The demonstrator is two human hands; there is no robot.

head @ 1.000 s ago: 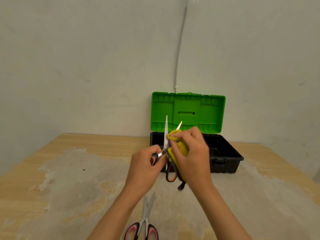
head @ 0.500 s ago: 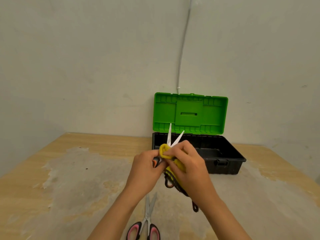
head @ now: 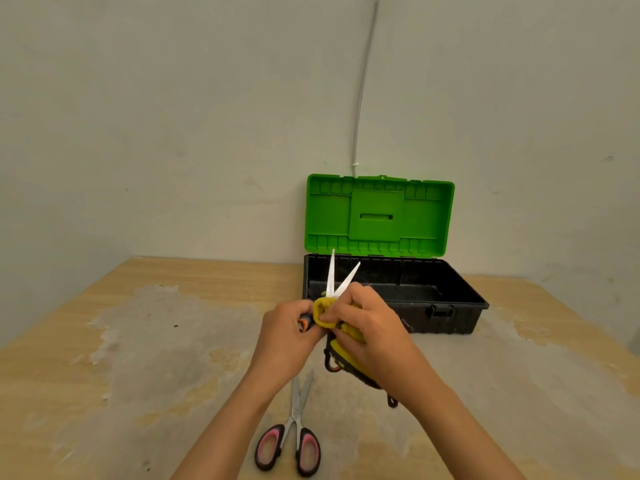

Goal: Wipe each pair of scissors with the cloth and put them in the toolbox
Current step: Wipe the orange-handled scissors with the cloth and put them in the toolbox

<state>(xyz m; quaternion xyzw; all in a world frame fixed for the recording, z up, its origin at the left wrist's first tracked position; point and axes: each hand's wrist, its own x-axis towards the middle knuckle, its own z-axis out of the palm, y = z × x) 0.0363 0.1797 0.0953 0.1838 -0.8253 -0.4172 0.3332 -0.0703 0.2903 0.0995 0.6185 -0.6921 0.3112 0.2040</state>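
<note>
My left hand (head: 289, 336) grips the black-and-orange handle of a pair of scissors (head: 337, 280) whose two blades point up, spread apart. My right hand (head: 369, 329) presses a yellow cloth (head: 323, 311) around the base of those blades; the cloth hangs down under my palm. A second pair of scissors (head: 294, 434) with pink-and-black handles lies flat on the table near me, blades pointing away. The toolbox (head: 446, 306), black with a green lid (head: 379, 214) standing open, sits behind my hands.
The wooden table (head: 138, 341) has a worn grey patch across its middle. A pale wall stands close behind the toolbox, with a thin conduit (head: 362, 98) running up it. The table's far edge meets the wall.
The cloth has slid from high on the blades down to their base. The blades have opened wider, and both hands have dropped slightly lower.
</note>
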